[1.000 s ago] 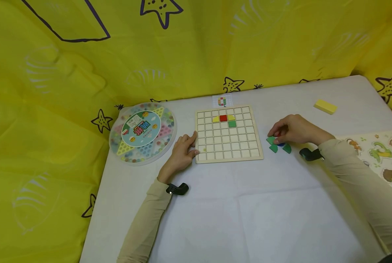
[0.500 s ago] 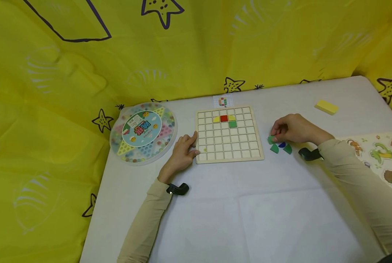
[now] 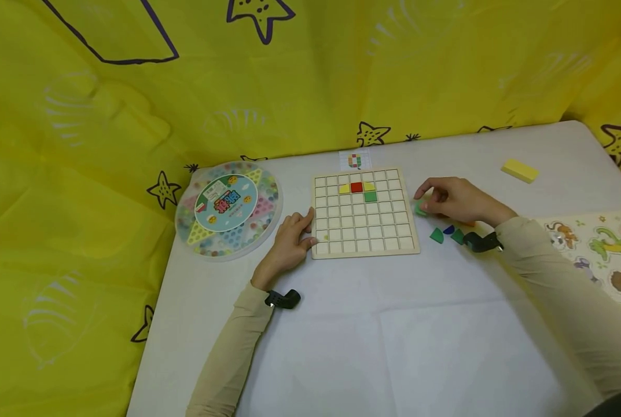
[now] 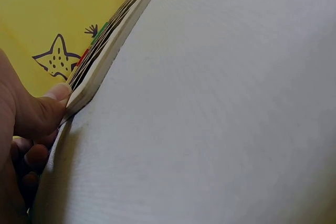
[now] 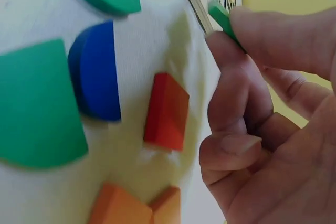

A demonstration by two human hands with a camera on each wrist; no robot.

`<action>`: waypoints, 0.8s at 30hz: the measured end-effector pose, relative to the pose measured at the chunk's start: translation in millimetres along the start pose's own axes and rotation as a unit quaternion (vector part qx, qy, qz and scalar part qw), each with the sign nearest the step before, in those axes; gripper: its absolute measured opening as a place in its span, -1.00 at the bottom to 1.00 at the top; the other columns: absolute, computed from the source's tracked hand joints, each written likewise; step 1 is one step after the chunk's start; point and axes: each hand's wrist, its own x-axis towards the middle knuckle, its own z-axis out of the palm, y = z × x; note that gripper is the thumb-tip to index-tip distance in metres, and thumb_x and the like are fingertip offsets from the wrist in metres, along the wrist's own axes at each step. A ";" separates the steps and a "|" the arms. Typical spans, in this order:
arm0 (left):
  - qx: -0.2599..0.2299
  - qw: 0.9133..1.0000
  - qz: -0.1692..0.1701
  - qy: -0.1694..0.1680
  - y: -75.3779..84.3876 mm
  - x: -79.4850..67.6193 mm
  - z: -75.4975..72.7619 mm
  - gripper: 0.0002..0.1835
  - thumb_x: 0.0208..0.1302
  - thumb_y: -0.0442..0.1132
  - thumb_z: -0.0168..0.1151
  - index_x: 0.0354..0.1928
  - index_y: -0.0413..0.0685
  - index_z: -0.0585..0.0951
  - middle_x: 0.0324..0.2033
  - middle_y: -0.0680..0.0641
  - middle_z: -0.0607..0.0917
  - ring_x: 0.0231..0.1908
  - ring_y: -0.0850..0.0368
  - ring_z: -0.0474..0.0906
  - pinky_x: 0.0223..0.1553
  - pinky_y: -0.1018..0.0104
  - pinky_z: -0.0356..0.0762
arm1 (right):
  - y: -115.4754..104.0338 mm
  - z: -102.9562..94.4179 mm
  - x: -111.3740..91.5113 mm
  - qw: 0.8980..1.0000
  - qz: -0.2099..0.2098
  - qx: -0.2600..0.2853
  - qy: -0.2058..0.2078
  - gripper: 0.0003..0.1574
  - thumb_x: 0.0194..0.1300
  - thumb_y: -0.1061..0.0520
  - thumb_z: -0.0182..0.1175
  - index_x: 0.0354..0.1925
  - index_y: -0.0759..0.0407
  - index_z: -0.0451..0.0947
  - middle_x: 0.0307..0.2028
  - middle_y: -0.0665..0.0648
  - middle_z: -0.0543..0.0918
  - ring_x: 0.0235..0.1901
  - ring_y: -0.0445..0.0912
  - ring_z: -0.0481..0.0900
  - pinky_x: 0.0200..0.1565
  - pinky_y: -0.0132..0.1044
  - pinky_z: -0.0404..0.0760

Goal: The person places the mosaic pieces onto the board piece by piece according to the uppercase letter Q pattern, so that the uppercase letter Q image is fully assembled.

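Observation:
In the head view, a wooden grid board bears two yellow pieces, a red square and a green square. My left hand rests at its left edge, with thumb and index finger spread along the frame. The left wrist view shows the thumb on the board's corner. My right hand, just right of the board, pinches a small green block between thumb and finger. Below that hand lie a green quarter-round block, a blue half-round block and a red block.
Orange blocks lie near the right wrist. A small pattern card sits behind the board, and a round Chinese checkers box stands at left. A yellow block and a sticker-covered sheet are at right.
My right hand has moved left toward the board, lifting a green block away from the pile. The left hand stays at the board's edge.

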 end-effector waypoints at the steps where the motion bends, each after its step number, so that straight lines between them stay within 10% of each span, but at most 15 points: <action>1: 0.000 1.000 -0.001 -0.001 0.0 0.1 -0.1 -0.23 0.44 -0.29 0.30 0.60 -0.30 0.25 -0.16 -0.13 0.51 -0.16 -0.02 0.25 0.03 0.16 0.13 | 0.0 1.0 1.2 1.000 0.003 0.004 0.000 -0.74 0.48 0.17 0.30 0.09 0.16 0.64 -0.41 0.13 0.61 -0.44 -0.08 0.49 -0.36 -0.30 0.47; 24: 0.002 1.000 -0.006 -0.005 -1.9 1.1 -0.4 -0.22 0.44 -0.27 0.32 0.60 -0.28 0.25 -0.16 -0.12 0.50 -0.12 -0.03 0.27 0.06 0.15 0.13 | -11.4 30.5 31.7 0.996 -0.007 0.058 0.061 -0.59 0.32 0.11 0.51 0.08 0.21 0.69 -0.23 0.15 0.83 -0.21 -0.11 0.69 -0.11 -0.44 0.44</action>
